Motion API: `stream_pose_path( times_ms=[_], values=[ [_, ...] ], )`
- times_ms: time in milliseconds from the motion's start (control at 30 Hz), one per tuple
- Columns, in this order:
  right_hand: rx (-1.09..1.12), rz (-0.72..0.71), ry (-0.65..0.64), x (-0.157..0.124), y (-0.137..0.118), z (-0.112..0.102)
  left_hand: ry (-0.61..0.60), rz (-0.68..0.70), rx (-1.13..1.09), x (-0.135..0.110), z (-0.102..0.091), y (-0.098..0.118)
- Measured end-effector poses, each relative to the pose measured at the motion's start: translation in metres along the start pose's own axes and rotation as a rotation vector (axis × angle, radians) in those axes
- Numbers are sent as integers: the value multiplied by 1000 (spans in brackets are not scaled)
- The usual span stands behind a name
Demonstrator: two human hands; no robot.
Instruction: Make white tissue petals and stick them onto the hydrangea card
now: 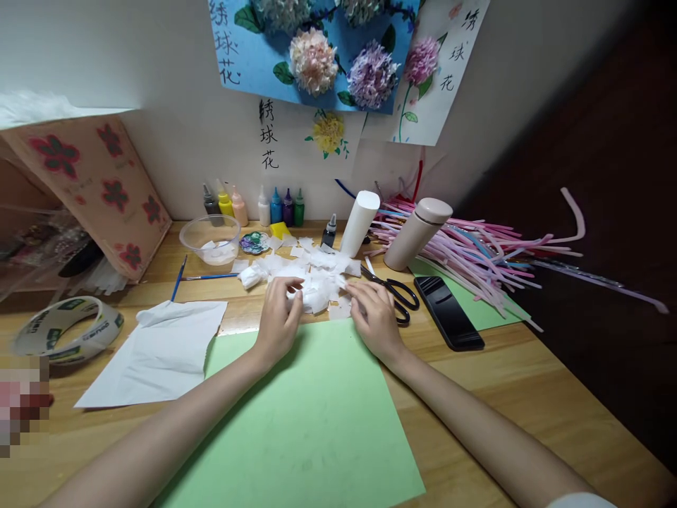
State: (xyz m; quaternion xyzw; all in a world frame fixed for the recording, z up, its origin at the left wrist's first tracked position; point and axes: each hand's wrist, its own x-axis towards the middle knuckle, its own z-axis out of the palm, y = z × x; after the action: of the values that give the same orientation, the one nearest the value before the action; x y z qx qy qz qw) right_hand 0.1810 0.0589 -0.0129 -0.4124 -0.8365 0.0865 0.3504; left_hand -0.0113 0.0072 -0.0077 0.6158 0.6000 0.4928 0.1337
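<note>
A loose heap of torn white tissue paper pieces (312,271) lies on the wooden table, just beyond the green paper sheet (307,409). My left hand (280,314) cups the near left side of the heap, its thumb and forefinger curved and apart, with white tissue showing between them. On the heap's right side, my right hand (376,321) rests palm down with fingers spread, the fingertips at the tissue edge. Black-handled scissors (405,296) lie right beside my right hand. The undersides of both hands are hidden.
A phone (448,312), a tilted-looking beige flask (415,236), a white cylinder (360,224) and many pipe cleaners (476,254) are at right. Left are a tape roll (68,328), white tissue sheet (163,353), clear bowl (211,240) and paintbrushes (209,276). Paint bottles (276,207) line the wall.
</note>
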Motion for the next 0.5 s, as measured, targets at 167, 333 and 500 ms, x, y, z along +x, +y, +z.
stream_pose_path(
  times_ms=[167,333,500],
  values=[
    [396,-24,-94,0,-7,-2,-222,128,-13,2,1,2],
    [492,30,-99,0,-6,-1,-205,123,-25,2,2,-1],
    [506,128,-134,-1,-6,0,-149,81,-29,4,1,-2]
  ],
)
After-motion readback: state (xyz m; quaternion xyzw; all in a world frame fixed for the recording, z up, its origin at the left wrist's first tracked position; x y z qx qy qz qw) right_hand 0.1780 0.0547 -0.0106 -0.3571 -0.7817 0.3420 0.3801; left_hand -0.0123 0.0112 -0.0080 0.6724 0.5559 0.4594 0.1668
